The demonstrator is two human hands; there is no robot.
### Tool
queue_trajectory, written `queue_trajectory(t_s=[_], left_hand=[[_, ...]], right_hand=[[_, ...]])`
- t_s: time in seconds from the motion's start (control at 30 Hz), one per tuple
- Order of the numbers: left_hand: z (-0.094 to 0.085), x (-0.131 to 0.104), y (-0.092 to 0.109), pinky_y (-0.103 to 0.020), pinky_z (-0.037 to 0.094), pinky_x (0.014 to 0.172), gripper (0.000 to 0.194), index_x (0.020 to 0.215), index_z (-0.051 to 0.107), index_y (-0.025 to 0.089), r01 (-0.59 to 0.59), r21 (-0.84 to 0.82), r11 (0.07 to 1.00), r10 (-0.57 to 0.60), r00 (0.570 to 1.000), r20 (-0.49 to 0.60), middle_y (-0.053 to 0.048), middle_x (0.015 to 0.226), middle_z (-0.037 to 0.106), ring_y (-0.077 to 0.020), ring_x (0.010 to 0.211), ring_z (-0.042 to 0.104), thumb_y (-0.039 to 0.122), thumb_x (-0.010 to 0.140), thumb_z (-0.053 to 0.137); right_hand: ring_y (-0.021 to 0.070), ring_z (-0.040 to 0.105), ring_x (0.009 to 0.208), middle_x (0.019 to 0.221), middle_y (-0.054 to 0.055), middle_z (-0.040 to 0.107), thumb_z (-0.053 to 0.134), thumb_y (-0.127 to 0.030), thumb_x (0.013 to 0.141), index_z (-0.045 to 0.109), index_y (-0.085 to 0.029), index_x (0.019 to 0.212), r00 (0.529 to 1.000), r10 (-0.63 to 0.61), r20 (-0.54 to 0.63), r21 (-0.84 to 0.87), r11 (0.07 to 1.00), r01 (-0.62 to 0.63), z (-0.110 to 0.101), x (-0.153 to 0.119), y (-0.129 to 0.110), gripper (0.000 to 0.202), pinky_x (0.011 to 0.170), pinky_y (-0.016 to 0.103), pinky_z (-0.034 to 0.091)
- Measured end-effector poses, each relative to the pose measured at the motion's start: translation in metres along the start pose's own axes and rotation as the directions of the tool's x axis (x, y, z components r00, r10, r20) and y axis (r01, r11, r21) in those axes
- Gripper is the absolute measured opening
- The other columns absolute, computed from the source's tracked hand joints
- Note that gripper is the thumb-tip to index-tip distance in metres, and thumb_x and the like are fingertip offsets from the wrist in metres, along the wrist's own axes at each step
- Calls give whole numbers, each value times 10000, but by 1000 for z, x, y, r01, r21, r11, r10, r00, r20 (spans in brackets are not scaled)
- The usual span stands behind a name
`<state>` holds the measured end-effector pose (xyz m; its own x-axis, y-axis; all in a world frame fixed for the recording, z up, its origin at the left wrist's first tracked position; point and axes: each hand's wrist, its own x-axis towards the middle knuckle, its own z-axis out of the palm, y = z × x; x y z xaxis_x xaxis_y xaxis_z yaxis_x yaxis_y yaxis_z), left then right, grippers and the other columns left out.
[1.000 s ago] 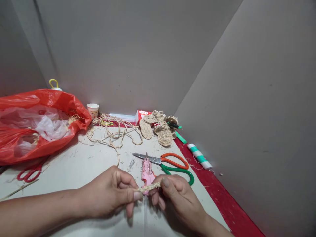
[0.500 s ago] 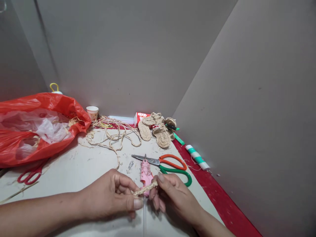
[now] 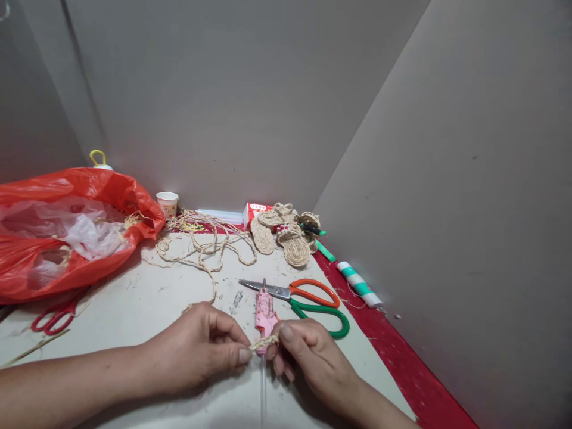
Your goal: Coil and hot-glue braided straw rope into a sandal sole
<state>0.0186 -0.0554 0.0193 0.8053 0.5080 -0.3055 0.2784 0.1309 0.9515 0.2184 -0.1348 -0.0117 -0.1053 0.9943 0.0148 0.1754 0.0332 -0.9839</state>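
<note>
A short stretch of braided straw cord spans the gap between my two hands. My left hand pinches one end between thumb and forefinger; my right hand pinches the other end, its lower fingers curled. Just behind the cord lies a pink hot glue gun, with a clear glue stick running from it toward me. Scissors with one orange and one green handle lie past the glue gun, their blades partly behind its nozzle. A long loose cord trails from the back toward my left hand.
A red plastic bag fills the left, with red-handled scissors at its front. Along the back wall stand a paper cup, white sticks, a red box and woven straw soles. A green-and-white roll lies by the right wall.
My right hand has shifted slightly left and my left hand has drawn back slightly, so a shorter piece of cord shows between them. Both still pinch it.
</note>
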Motion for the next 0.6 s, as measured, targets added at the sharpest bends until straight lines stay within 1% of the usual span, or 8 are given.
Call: queue_trajectory(t_s=[0.1,0.17,0.23,0.3,0.4,0.5,0.6], left_hand=[[3,0,-1,-232,350,572,355,742,696,106,-11,-5,1000,11,999,-30,-6,611,596,-97,552,435,461,739,692],[3,-1,1,-233,354,586,329,709,681,112,-38,-24,999,36,998,-60,1,597,591,-103,567,455,439,735,694],[2,-1,3,-232,357,595,310,702,677,113,-70,-33,997,67,994,-81,4,597,591,-104,575,462,419,740,688],[2,-1,3,-231,358,595,298,716,681,110,-82,-28,996,79,992,-96,2,605,593,-104,579,463,406,747,679],[3,-1,0,-230,356,589,290,718,673,101,-85,-11,996,83,991,-104,-3,612,584,-106,588,460,389,751,670],[5,-2,-3,-229,350,580,277,716,661,92,-95,15,995,96,991,-95,-1,614,566,-104,587,448,365,762,648],[7,-2,-3,-221,344,572,237,703,648,95,-99,41,994,101,993,-58,9,605,545,-97,583,432,319,775,619]], right_hand=[[97,450,432,514,30,566,340,-664,913,664,-117,694,1000,-16,-18,37,999,16,-1,0,1,673,450,219,343],[104,456,439,529,36,587,315,-693,901,657,-127,720,996,-4,-85,93,996,12,-3,0,-1,685,454,222,343],[102,455,444,549,35,603,333,-705,888,633,-140,730,988,19,-156,143,990,4,-4,1,-5,660,459,218,339],[98,462,459,577,33,614,366,-703,881,612,-148,746,985,24,-173,157,988,3,-4,1,-8,622,470,213,342],[95,465,486,619,29,607,442,-697,856,603,-148,773,994,-17,-111,122,992,31,-2,0,-8,578,481,212,348],[98,452,494,594,10,556,497,-685,836,610,-141,762,998,-49,-34,52,997,50,1,-2,-5,561,479,219,343],[93,445,477,536,3,517,429,-615,910,591,-143,645,996,-87,9,-62,994,88,4,-3,-3,565,473,219,337]])
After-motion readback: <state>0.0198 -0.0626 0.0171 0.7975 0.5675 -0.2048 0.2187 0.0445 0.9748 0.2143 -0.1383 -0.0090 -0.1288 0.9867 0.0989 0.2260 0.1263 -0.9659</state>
